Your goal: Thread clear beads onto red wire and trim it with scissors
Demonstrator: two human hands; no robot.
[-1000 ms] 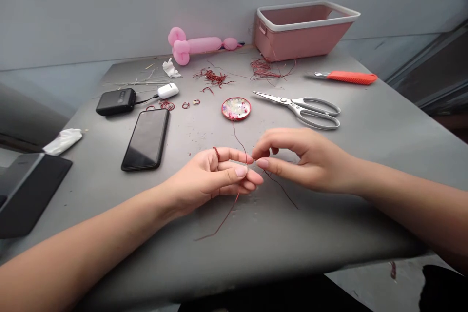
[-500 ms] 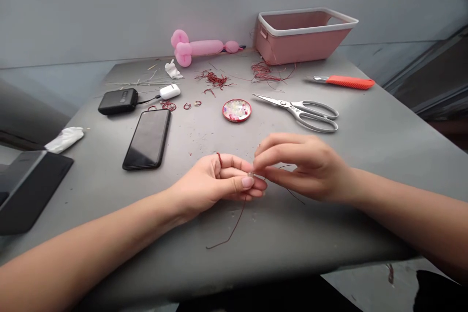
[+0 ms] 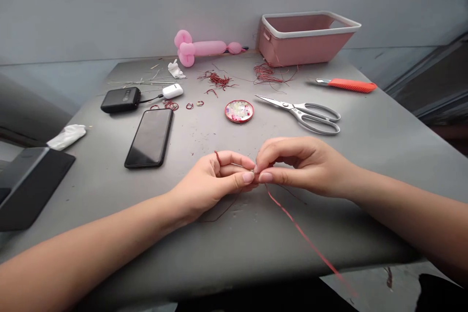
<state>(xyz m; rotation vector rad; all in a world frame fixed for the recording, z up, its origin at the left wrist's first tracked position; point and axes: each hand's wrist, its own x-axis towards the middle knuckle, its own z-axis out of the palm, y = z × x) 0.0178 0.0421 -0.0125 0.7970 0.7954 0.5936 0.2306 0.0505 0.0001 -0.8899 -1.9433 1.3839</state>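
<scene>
Your left hand (image 3: 206, 183) and your right hand (image 3: 310, 168) meet fingertip to fingertip above the near middle of the grey table (image 3: 109, 180). Each is pinched narrow, thumb against fingers, on the thin red cord (image 3: 294, 222) between them. A tiny pale thing shows at your left fingertips, too small to make out. One length of the cord runs from under your right fingertips toward the near right, past the table's edge; darker thin ends show below both hands. A dark red cord loop (image 3: 218, 157) circles a finger of your left hand.

Just beyond your hands lies a shallow round dish with a red rim (image 3: 239, 122), holding small pale and pink pieces. To its right are silver metal scissors with grey handles (image 3: 287, 106), blades pointing far left. To the left you have a black rectangular phone (image 3: 149, 137), and beyond it a black boxy device (image 3: 120, 100) cabled to a small white rounded case (image 3: 172, 91). Farther off are a pile of short red cord pieces (image 3: 218, 80), a loose red cord tangle (image 3: 269, 74) and an orange-handled knife (image 3: 353, 85) at far right. At the far edge sit a twisted pink balloon (image 3: 210, 48) and a pink plastic basket with a white rim (image 3: 310, 35).
</scene>
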